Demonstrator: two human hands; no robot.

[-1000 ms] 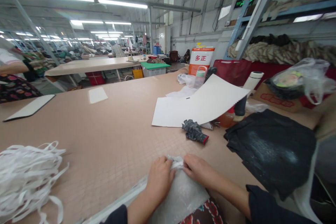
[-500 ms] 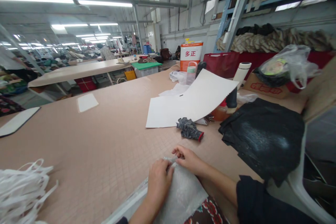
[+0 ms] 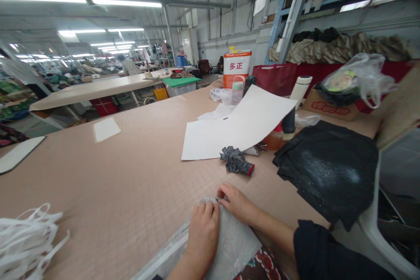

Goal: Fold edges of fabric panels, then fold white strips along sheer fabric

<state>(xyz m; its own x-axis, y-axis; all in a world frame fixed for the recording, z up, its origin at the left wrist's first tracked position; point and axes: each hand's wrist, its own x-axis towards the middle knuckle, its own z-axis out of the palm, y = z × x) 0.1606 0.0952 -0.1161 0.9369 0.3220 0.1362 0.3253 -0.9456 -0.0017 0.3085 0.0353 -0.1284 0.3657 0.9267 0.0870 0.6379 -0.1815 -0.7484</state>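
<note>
A thin greyish, translucent sheet of fabric (image 3: pixel 238 245) lies at the near edge of the table, partly over a dark red flowered cloth (image 3: pixel 262 264). My left hand (image 3: pixel 205 229) is on the sheet's far left edge, its fingers together and bent down onto the material; the thumb is partly hidden. Just to its right, my right hand (image 3: pixel 236 202) pinches the far edge of the same sheet between thumb and curled fingers. A tiny dark spot shows at those fingertips, too small to name. Beyond the hands lies a grey knitted glove (image 3: pixel 236 160) with a red cuff.
Behind the glove rests a large white card sheet (image 3: pixel 229 133). Black sheets (image 3: pixel 328 166) are piled at right. White strips (image 3: pixel 26 243) lie at near left on the brown table (image 3: pixel 131 175). A bottle (image 3: pixel 236 92) and an orange-white can (image 3: pixel 236 68) stand at the back.
My left hand has turned flatter over the sheet, its fingers now reaching across the edge. My right fingers have curled in closer to the edge. The view has shifted slightly.
</note>
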